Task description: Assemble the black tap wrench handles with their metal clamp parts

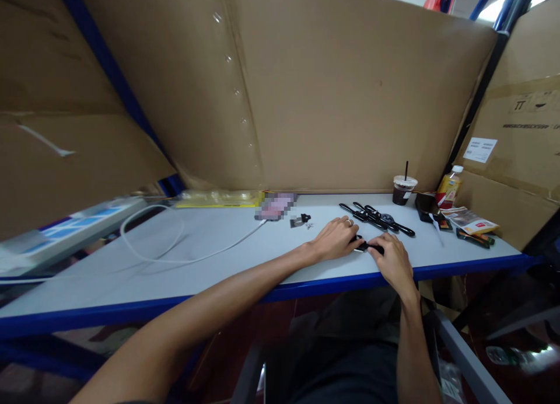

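A black two-handled spokeshave [361, 246] lies low over the table near its front edge, partly hidden by my fingers. My left hand [336, 239] is closed on its left end. On the right handle, my right hand [391, 257] is closed with thumb and fingers pinched around it. Just beyond my hands, several more black spokeshaves [371, 216] lie in a loose pile. To the left of my left hand are a small flat metal piece [296, 222], a black part [305, 218] and tiny screws [310, 225].
A phone [276, 206] with a white cable [210, 257] lies left of centre. At the back right stand a drink cup [403, 189] with a straw and a bottle [450, 187], with packets [470, 220] nearby. Cardboard [315, 94] walls the back; a power strip [74, 232] is at left.
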`<state>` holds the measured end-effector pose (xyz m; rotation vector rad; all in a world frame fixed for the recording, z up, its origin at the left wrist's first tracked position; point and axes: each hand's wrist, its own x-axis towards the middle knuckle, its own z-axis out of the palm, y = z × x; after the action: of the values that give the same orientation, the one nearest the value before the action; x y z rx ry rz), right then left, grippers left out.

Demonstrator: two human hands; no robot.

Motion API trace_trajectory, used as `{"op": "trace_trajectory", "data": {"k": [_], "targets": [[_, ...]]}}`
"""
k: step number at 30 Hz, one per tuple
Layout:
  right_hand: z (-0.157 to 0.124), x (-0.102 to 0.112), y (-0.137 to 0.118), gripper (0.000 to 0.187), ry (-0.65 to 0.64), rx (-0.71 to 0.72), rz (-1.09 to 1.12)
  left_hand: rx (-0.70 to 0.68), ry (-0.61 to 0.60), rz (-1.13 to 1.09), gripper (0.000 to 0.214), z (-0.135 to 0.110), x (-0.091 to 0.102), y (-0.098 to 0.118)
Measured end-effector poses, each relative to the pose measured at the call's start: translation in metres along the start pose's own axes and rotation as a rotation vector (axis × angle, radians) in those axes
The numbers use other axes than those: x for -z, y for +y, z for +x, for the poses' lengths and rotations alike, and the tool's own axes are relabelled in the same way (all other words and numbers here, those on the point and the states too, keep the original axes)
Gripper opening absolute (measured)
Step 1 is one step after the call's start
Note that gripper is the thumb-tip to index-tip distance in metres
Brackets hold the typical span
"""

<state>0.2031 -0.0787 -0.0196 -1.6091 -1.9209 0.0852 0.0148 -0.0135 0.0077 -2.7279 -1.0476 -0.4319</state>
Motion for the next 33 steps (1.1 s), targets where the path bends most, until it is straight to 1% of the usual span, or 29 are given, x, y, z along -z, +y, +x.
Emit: {"op": "trace_trajectory", "data": {"k": [5,8,12,16,19,22,24,25,28,30,33], "targets": [[0.000,0.001,0.000,0.015,-0.005,-0.001,0.005,0.002,-0.022,-0.031,0.015,0.000,0.001,0.005],[0.000,0.001,0.000,0.015,-0.012,-0.002,0.004,-0.006,-0.014,-0.046,0.013,-0.001,0.001,0.004],[0.000,0.000,0.000,0.015,-0.004,0.004,-0.005,-0.081,0.018,-0.099,0.018,-0.003,0.000,-0.003],[0.000,0.001,0.000,0.015,0.000,0.002,-0.008,-0.140,0.025,-0.213,0.026,-0.003,-0.003,-0.010],[0.000,0.001,-0.001,0.014,-0.003,-0.003,-0.003,-0.137,0.026,-0.313,0.030,-0.002,-0.004,-0.015],[0.000,0.002,-0.001,0.014,0.000,0.000,0.003,-0.079,0.028,-0.314,0.036,-0.001,-0.003,-0.023],[0.000,0.002,-0.002,0.016,-0.001,0.000,0.008,-0.049,-0.016,-0.239,0.033,-0.002,-0.001,-0.028],[0.000,0.002,-0.003,0.018,-0.001,0.000,0.009,-0.056,-0.053,-0.193,0.030,-0.003,0.002,-0.030],[-0.001,0.002,-0.004,0.025,0.004,0.004,-0.005,-0.135,-0.149,-0.088,0.031,-0.007,0.011,-0.034],[-0.002,0.002,-0.004,0.027,0.010,0.005,-0.018,-0.185,-0.184,-0.065,0.029,-0.009,0.018,-0.035],[-0.003,0.002,-0.003,0.027,0.007,0.007,-0.018,-0.217,-0.226,-0.047,0.023,-0.011,0.026,-0.035]]}}
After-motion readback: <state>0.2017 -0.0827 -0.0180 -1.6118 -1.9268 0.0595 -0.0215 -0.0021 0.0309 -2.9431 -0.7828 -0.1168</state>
